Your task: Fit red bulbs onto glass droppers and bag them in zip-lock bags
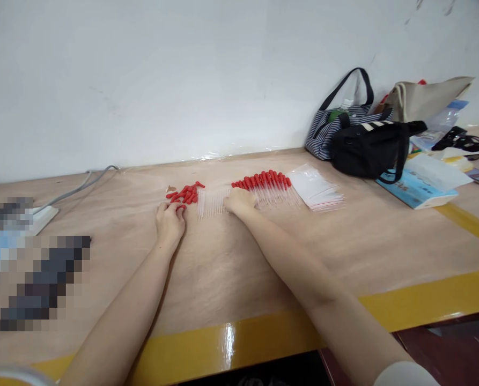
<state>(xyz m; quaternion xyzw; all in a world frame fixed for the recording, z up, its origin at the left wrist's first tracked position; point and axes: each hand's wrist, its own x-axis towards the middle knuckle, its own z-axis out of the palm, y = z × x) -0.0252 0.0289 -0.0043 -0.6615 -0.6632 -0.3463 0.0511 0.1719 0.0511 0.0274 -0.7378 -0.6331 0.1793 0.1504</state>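
My left hand rests on the table with its fingers curled, a small red rubber bulb at its fingertips. Just beyond it lies a loose pile of red rubber bulbs. My right hand is closed, its fingertips down at the right end of a row of thin clear tubes. Whatever those fingers grip is hidden. To the right of that hand, a fanned row of clear tubes with red bulbs on their ends lies side by side.
Clear plastic bags lie right of the capped tubes. Farther right are a striped bag, a black bag and a blue tissue pack. A power strip with a grey cable sits left, near a blurred dark object. Yellow tape edges the table.
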